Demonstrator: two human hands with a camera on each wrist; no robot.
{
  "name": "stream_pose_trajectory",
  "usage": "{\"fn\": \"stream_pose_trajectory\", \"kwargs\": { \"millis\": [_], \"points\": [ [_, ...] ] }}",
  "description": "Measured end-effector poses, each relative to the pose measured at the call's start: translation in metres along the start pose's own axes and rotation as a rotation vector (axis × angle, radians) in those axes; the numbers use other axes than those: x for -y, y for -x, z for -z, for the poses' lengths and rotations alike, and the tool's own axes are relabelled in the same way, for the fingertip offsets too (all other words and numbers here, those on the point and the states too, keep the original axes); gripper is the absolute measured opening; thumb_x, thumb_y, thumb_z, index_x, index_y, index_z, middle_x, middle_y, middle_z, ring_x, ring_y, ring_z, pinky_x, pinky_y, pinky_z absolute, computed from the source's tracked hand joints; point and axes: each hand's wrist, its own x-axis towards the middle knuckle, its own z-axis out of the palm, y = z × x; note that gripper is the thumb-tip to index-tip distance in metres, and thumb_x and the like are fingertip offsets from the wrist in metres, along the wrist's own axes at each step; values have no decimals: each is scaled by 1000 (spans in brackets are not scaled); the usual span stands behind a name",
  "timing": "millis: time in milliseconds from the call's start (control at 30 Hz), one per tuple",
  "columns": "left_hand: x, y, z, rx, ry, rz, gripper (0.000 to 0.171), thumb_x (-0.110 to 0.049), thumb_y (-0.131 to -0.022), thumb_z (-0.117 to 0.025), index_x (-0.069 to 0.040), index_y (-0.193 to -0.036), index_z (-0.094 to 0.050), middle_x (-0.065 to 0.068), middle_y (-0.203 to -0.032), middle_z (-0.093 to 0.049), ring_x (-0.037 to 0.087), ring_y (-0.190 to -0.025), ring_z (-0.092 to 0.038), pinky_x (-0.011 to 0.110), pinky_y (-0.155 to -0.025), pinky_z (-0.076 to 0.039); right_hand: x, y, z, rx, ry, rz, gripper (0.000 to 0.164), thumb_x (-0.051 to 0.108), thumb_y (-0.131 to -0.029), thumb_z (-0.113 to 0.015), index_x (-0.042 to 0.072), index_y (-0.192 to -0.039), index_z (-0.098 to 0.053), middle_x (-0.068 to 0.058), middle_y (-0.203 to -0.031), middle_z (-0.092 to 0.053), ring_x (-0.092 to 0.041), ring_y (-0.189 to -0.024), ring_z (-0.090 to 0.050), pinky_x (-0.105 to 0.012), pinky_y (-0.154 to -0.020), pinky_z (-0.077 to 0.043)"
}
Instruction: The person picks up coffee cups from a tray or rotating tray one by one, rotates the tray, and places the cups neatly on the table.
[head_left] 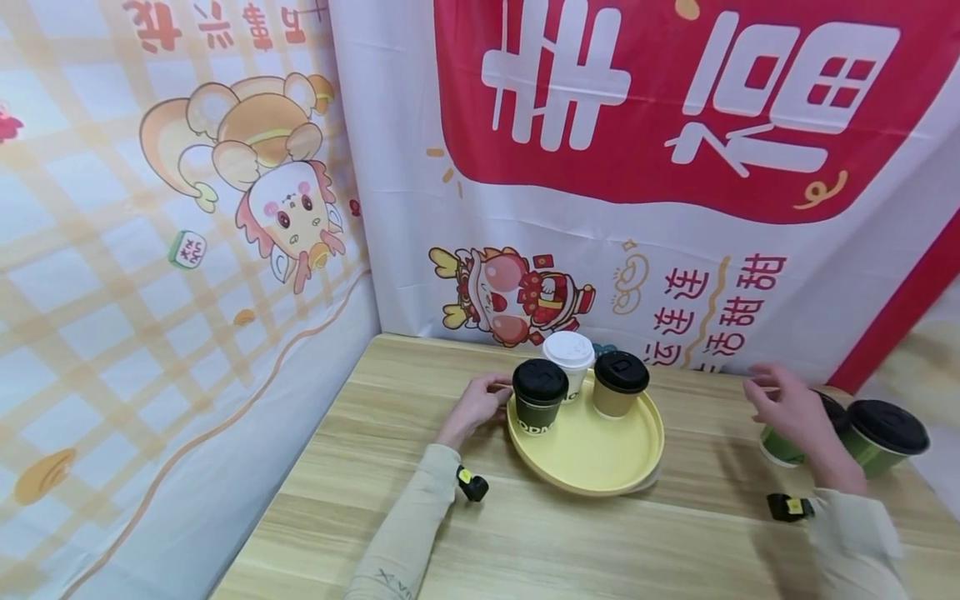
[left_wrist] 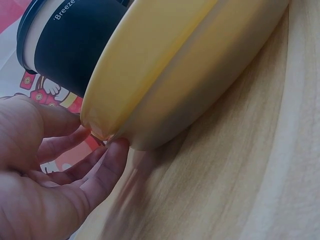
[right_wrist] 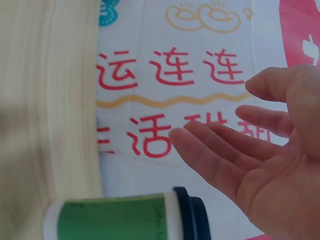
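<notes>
A round yellow tray (head_left: 592, 454) stands on the table, with a paler base showing under its edge. On it are a dark cup with a black lid (head_left: 540, 396), a white cup with a white lid (head_left: 570, 358) and a brown cup with a black lid (head_left: 618, 385). At the tray's left edge, my left hand (head_left: 480, 408) pinches the rim between thumb and fingertips. My right hand (head_left: 795, 412) hangs in the air with loosely spread fingers, holding nothing. It overlaps a green cup with a black lid (head_left: 783, 447), partly hiding it.
A second green cup with a black lid (head_left: 887, 437) stands beside the first at the table's right. Printed cloth (head_left: 405, 167) hangs behind the wooden table (head_left: 352, 492), and another patterned cloth (head_left: 112, 333) borders its left side.
</notes>
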Motion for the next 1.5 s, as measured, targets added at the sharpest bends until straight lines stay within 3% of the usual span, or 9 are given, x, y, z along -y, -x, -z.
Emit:
{"fn": "stream_pose_trajectory", "kwargs": {
  "millis": [300,633,1067,1500],
  "points": [
    [-1,0,-1,3,6,10,22,-12,-93,-55,-8,-114,-62,12,-106,-62,18,-79,-64,34,-66,-56,3,-3,-26,99,-94,-47,65,50,-94,-39,-1,-135,-34,-34,-120,-48,-37,-93,-61,-30,-57,-56],
    [-3,0,-2,5,6,8,23,-11,-93,-54,-9,-114,-62,12,-105,-62,19,-81,-63,34,-67,-56,8,-5,-48,154,-245,23,57,38,-96,-44,-4,-134,-35,-37,-116,-49,-36,-88,-63,-34,-58,-57],
    [-2,1,-1,1,-3,0,23,-12,-92,-56,-10,-114,-62,12,-106,-62,19,-81,-64,34,-66,-56,9,-3,-76,260,-334,-51,55,40,-96,-45,-2,-132,-38,-31,-113,-54,-33,-88,-64,-41,-63,-56],
    [-1,1,1,3,3,14,22,-13,-93,-55,-12,-113,-63,10,-107,-62,18,-83,-63,33,-66,-56,16,-5,-100,306,-365,-77,48,34,-95,-49,-3,-126,-45,-20,-90,-61,-30,-72,-63,-42,-58,-55]
  ]
}}
